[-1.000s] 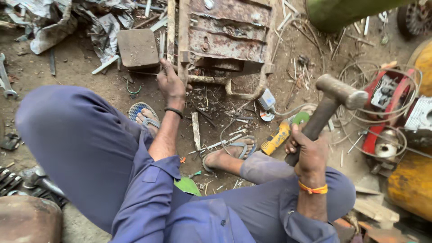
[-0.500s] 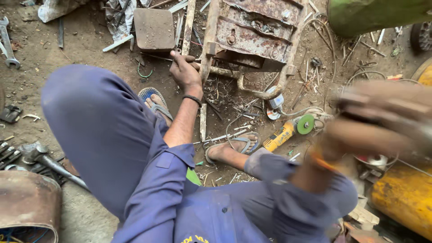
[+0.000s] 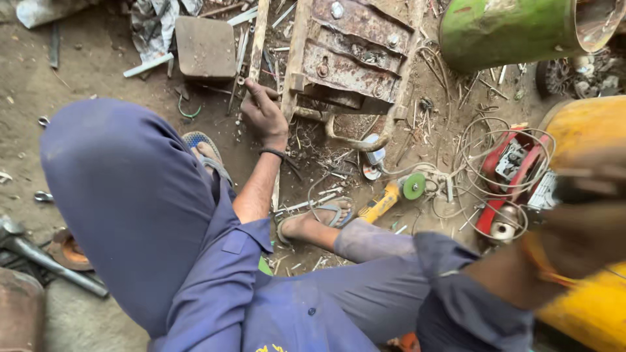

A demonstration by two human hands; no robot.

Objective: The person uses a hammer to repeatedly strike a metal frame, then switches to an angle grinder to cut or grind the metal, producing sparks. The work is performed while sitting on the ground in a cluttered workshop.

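Gripping 1 rod [image 3: 255, 49]: left hand [image 3: 264, 114]; right hand [image 3: 580, 228] blurred.

- Looks like a rough metal repair workshop, set right on a dirt floor [image 3: 98, 65] — no bench.
- Rusty metal frame [image 3: 352, 52] lying on the ground, scrap rods and bits scattered around it.
- Yellow angle grinder [image 3: 391, 195] with a green disc, plus tangled wires [image 3: 482, 150].
- Green drum [image 3: 502, 29] and wrenches [image 3: 32, 251] nearby — person's in blue work overalls [image 3: 150, 215].
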